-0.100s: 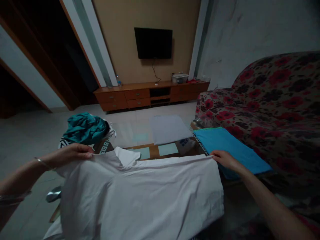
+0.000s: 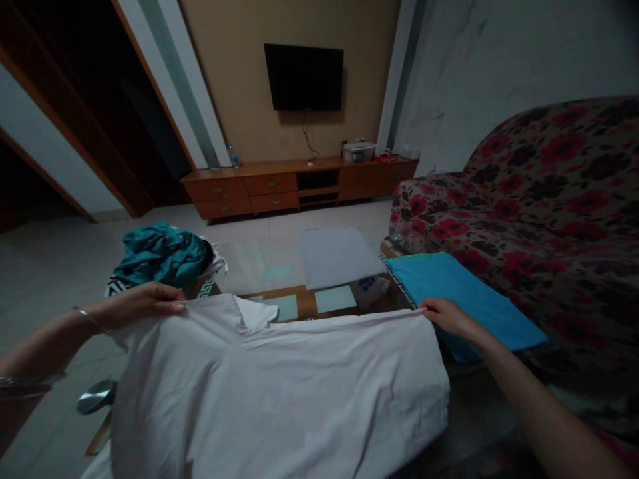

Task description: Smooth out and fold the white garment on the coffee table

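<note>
Whole view had shifted slightly: the television [image 2: 304, 78] sat a little higher than an instant earlier, so your head had probably tipped down. Floral sofa [image 2: 519, 199] stood to your right, coffee table [image 2: 306, 303] ahead. White shirt [image 2: 309, 392] hung spread between your hands, near side of the table, creased below a fairly straight upper edge; that spread had barely altered, which I read as a steady hold. Blue cloth [image 2: 459, 293] lay flat behind your right hand [image 2: 448, 317], teal bundle [image 2: 162, 256] beyond your left hand [image 2: 152, 303]. Smallest detail, your fingers: right thumb and fingertips pinched together on the shirt's far corner; left ones closed on its opposite edge, tips partly hidden.
</note>
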A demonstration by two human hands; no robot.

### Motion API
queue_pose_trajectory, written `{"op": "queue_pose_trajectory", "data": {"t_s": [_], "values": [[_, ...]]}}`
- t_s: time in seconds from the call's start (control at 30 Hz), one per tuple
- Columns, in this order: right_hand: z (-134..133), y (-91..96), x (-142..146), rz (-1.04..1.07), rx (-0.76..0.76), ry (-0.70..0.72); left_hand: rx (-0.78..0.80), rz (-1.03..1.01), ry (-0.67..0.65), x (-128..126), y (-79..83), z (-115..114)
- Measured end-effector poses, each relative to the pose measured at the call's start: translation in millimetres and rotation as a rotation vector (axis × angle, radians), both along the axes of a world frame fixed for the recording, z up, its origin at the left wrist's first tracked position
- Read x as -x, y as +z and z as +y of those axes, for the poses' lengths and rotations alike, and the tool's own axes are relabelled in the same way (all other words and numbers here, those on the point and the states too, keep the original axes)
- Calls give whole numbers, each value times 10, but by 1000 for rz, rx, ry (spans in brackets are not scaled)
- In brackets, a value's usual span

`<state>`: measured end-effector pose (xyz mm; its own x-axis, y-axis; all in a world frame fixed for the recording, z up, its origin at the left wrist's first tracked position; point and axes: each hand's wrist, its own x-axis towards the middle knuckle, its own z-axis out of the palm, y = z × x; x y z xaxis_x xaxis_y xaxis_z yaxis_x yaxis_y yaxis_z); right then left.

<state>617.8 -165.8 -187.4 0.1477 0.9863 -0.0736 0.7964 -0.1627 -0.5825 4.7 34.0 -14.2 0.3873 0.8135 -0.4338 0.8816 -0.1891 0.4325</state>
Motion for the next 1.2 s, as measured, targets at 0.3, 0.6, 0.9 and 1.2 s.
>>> {"op": "queue_pose_trajectory", "data": {"t_s": [0.3,0.6,0.9,1.2], "values": [[410,-188,296,-446,222,-109,5,89,-160,-227,-834,774],[368,-345,263,-343,158,-16,-237,-90,-594,-774,-1286,467],[346,-350,369,-396,144,-90,-338,108,-717,-975,-1393,42],[311,-402,374,-453,116,-72,-525,12,-1090,-1111,-1247,-158]]}}
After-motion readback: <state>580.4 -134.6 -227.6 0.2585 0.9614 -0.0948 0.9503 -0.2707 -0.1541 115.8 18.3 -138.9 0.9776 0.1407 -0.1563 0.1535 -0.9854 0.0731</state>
